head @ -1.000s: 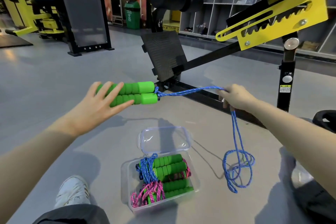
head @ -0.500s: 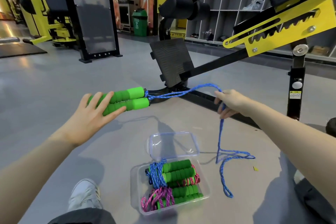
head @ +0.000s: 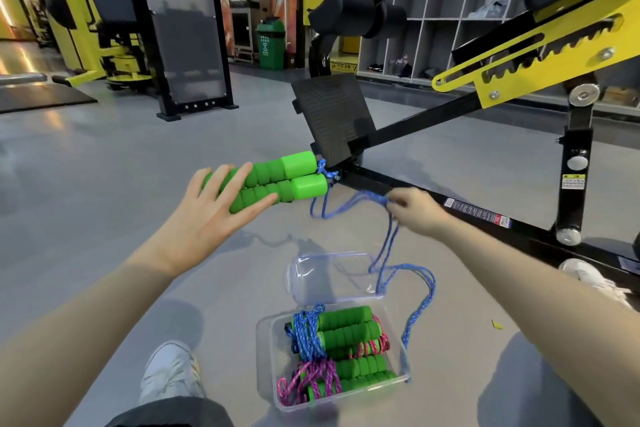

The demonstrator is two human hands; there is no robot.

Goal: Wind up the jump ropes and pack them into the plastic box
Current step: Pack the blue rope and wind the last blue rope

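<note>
Green foam handles (head: 277,180), clamped side by side in the left hand (head: 211,215) as a winding core, hang over the floor beyond the part-filled plastic box (head: 403,354), while the right hand (head: 414,210) pinches the slack blue rope (head: 391,239).

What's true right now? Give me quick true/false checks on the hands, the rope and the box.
1. The left hand holds both green handles side by side. True.
2. The right hand is empty. False: it pinches the blue rope.
3. The plastic box is closed. False: its lid lies open behind it.
4. Wound ropes lie inside the box. True.
5. The blue rope is fully wound round the handles. False: it hangs loose from the right hand and trails down beside the box.
</note>
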